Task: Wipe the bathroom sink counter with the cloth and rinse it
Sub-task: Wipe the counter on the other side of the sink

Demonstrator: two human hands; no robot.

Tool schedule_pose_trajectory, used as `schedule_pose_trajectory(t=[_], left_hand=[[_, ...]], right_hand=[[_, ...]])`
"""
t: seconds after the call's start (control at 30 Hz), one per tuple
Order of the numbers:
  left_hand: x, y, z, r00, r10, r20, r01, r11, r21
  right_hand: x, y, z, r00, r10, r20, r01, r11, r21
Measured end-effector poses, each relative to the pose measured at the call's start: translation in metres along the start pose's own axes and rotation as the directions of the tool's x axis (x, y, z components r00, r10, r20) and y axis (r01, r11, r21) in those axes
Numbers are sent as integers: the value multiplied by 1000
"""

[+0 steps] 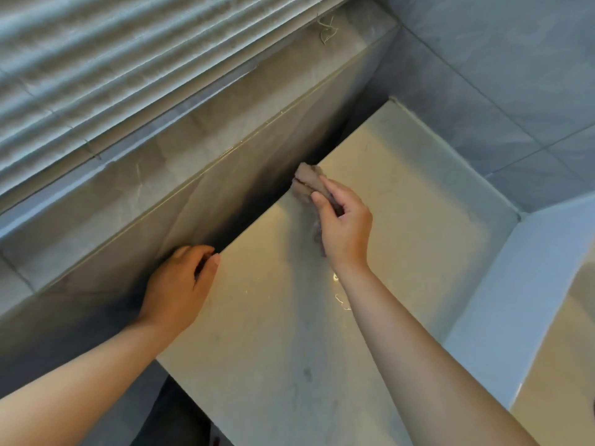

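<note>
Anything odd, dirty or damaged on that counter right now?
Mostly fine. The counter has a dark smudge near its front edge, away from the cloth under the right hand. Loose threads lie on the ledge above. No spill or damage visible.

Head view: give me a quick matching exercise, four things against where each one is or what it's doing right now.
Things:
1. cloth
2. left hand
3. right hand
4. blind

Places or states:
A. hangs along the top left, above the ledge
B. rests at the counter's left edge by the dark gap
C. bunched at the counter's back edge
D. pinches the cloth on the counter

Pairs: 1-C, 2-B, 3-D, 4-A
</note>
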State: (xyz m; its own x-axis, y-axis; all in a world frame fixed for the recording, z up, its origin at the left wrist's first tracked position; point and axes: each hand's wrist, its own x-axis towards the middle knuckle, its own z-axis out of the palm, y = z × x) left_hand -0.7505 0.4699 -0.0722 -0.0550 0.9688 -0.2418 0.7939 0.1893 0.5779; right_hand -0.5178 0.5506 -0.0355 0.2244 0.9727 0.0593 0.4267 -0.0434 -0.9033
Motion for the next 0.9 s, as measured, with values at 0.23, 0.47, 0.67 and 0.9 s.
schedule_pose_trajectory(t=[0.23,0.47,0.67,0.9], left_hand=[[-14,-9,8,1000,12,-7,-11,999,53],[-12,-14,10,997,65,-39,-62,996,70],[-14,-11,8,996,86,-39,-82,992,91],[-16,-8,7,996,87,-28,-84,991,100]], right_hand=[[16,22,24,980,-112,162,159,936,-314],[-37,20,51,973,-192,127,224,919,-326],[-56,2,40,957,-119,264,184,954,-237],[-24,5,-22,996,6,-89,-21,986,-163]])
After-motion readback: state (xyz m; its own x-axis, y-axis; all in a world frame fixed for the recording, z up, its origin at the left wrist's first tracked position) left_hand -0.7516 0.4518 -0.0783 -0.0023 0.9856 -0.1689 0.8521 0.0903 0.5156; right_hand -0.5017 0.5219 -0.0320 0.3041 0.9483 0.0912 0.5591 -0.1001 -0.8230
